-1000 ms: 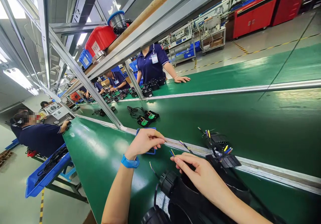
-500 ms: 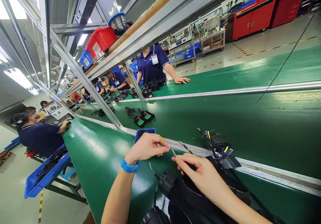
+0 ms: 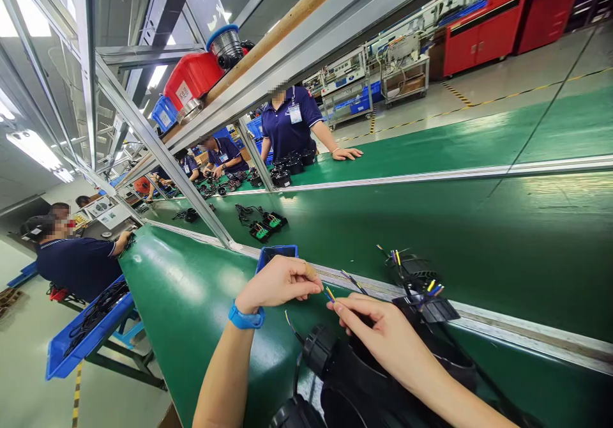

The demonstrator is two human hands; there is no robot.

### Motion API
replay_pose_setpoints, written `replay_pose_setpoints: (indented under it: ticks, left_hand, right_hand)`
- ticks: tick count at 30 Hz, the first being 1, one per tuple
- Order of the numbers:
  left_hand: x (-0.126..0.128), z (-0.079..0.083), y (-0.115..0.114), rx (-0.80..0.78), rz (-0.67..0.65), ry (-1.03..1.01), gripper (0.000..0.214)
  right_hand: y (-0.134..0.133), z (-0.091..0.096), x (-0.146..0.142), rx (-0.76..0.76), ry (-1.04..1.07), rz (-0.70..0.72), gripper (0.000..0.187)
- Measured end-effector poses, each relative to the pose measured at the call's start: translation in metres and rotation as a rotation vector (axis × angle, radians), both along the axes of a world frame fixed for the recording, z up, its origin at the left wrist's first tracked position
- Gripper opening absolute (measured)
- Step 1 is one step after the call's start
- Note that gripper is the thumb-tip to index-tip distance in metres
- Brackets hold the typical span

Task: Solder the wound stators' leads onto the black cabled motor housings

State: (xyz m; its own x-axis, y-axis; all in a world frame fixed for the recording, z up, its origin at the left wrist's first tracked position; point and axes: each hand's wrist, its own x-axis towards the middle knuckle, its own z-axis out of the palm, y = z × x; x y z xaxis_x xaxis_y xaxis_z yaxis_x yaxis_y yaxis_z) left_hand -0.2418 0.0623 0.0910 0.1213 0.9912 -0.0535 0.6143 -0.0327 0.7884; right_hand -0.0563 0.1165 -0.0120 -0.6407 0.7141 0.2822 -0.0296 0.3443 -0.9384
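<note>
My left hand [image 3: 280, 282], with a blue wristband, is pinched shut beside the tips of thin blue and yellow wires [image 3: 329, 294]; what its fingers grip is too small to make out. My right hand [image 3: 383, 332] pinches those same wire ends from the other side. The wires rise from a large black plastic housing [image 3: 354, 383] lying on the green worktable [image 3: 191, 300] under my right forearm. A small blue tray [image 3: 275, 252] sits just behind my left hand.
Another black unit with coloured wires [image 3: 416, 275] stands by the metal rail. Black modules with green boards [image 3: 268, 223] ride the green conveyor belt. Co-workers in navy shirts [image 3: 292, 124] stand across the line; one person [image 3: 76, 262] sits at far left by a blue bin [image 3: 81, 338].
My left hand drew back from the blue tray and closed in toward my right hand at the wire tips. The modules on the conveyor drifted left.
</note>
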Motion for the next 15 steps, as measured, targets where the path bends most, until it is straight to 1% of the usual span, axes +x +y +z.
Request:
replay_pose_setpoints:
  ticks: [5, 9, 11, 13, 15]
  left_hand:
    - [-0.0025, -0.0004, 0.0001, -0.020, -0.034, 0.023, 0.022]
    - [-0.0021, 0.0008, -0.0014, -0.034, -0.029, 0.144, 0.020]
    - [0.0003, 0.0029, -0.0029, 0.004, -0.034, 0.258, 0.017]
    - [0.0033, 0.0050, -0.0043, 0.075, -0.053, 0.375, 0.015]
    - [0.0059, 0.0058, -0.0051, 0.134, -0.064, 0.444, 0.013]
  right_hand:
    - [-0.0005, 0.0018, 0.0007, 0.032, -0.017, -0.005, 0.046]
    - [-0.0019, 0.0025, 0.0010, 0.082, -0.026, -0.014, 0.048]
    - [-0.0028, 0.0028, 0.0010, 0.110, -0.028, -0.019, 0.049]
    - [-0.0036, 0.0032, 0.0011, 0.134, -0.033, -0.016, 0.050]
    - [-0.0042, 0.0032, 0.0012, 0.146, -0.040, -0.014, 0.050]
